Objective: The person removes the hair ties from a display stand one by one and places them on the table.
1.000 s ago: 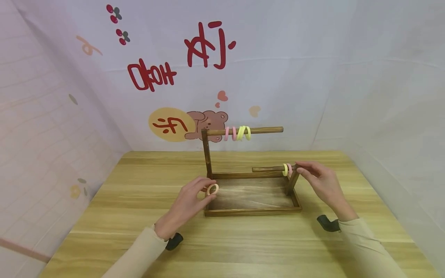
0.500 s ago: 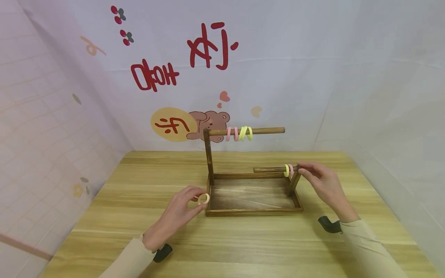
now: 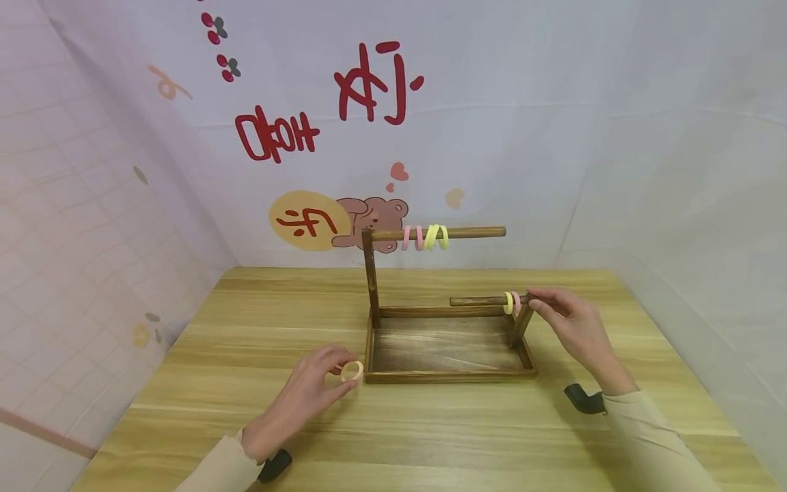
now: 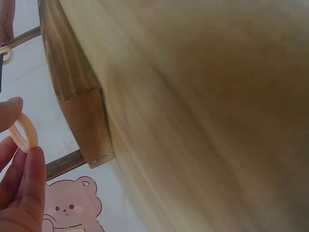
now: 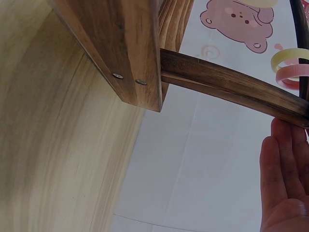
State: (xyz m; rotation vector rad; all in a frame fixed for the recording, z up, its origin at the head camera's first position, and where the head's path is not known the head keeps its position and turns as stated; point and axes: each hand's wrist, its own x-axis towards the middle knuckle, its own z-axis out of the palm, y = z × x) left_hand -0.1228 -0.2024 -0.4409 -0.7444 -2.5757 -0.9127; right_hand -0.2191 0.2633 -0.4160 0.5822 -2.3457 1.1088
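Observation:
My left hand [image 3: 305,389] pinches a pale peach ring [image 4: 25,131] between thumb and fingertips, just left of the front left corner of a wooden rack [image 3: 451,376]. At the top of the rack's short right post [image 5: 227,86], my right hand [image 3: 568,324] grips with thumb and fingers. Beside those fingers, a yellow ring [image 3: 508,303] and a pink ring [image 3: 516,301] hang on the lower rod [image 3: 476,301]. Pink rings [image 3: 419,237] and yellow rings [image 3: 432,237] hang around the taller upper rod [image 3: 476,232].
The rack has a shallow tray base [image 3: 443,342] and a tall left post [image 3: 371,280]. It stands on a light wood-grain table [image 3: 430,437]. Behind it hangs a white printed cloth [image 3: 492,150], and more cloth closes off both sides.
My left hand has moved left and toward me with the peach ring, from over the tray's left edge to outside the rack. My right hand stays at the short post.

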